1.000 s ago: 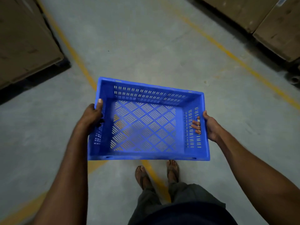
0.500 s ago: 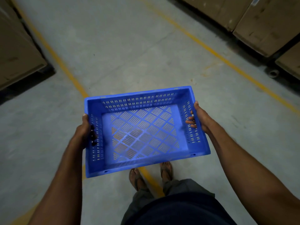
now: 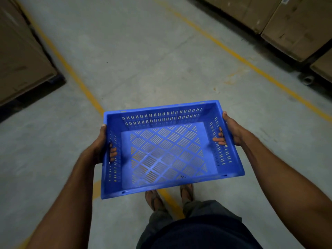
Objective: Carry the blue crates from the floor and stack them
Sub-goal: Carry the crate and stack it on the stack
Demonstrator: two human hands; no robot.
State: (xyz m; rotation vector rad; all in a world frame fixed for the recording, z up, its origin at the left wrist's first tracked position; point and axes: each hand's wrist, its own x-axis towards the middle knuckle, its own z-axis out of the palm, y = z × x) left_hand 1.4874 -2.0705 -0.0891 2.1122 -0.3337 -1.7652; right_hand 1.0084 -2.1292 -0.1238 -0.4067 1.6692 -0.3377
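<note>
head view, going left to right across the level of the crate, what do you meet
left forearm → left hand → blue crate → right hand → right forearm

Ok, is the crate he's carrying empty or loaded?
Empty: the blue crate shows only its bare slotted bottom, with floor visible through the slots.

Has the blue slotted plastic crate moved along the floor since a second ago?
Yes. The blue slotted plastic crate has advanced up the aisle, rightward off the left yellow floor line.
</note>
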